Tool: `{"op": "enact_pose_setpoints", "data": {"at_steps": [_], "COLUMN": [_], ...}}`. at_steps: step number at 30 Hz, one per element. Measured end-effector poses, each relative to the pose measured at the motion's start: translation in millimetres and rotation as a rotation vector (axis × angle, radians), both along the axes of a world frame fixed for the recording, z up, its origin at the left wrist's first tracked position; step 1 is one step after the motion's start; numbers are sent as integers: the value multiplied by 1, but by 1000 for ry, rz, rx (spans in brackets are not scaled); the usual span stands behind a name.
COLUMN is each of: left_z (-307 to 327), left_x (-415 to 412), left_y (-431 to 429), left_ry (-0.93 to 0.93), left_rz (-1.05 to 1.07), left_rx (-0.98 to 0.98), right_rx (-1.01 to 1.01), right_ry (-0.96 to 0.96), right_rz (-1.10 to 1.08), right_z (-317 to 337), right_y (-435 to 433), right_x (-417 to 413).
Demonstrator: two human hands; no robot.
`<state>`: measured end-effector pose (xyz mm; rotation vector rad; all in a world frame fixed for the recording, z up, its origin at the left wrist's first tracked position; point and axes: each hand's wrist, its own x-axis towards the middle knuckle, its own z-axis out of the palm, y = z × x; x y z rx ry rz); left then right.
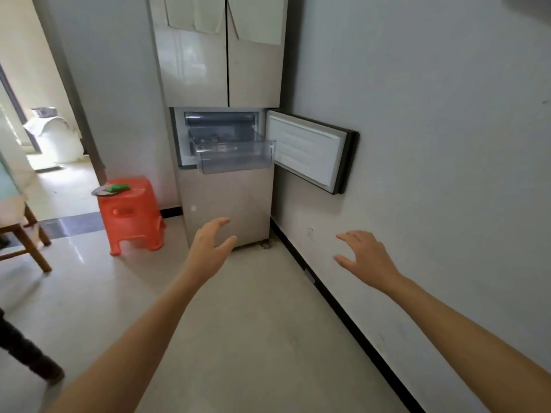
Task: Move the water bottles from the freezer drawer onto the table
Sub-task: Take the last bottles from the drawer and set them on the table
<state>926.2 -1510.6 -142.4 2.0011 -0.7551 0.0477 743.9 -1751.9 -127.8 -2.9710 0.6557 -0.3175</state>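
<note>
Before fridge: 1 freezer drawer out; L hand, R hand, fingers spread (empty).

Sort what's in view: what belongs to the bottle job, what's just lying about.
Job: freezer drawer, pulled out, contents too blurred to tell; open freezer door; left hand and right hand, both empty.
Lying about: red stool with a green thing on it; white sack in the doorway.
</note>
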Motion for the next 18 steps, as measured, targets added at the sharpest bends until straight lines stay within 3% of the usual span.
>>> {"op": "enact_pose_setpoints", "data": {"at_steps": [10, 18], "left_z": [-7, -16], "left_x": [14, 82], "left_y": [-76, -113], "left_ry": [20, 58], "left_rz": [161, 312], "left_rx": [43, 22], "right_rx": [30, 101], "right_ry": [18, 6], "right_rz": [185, 291], "right_z": [-3, -21], "right_y": [-107, -156], "right_x": [56, 151]}}
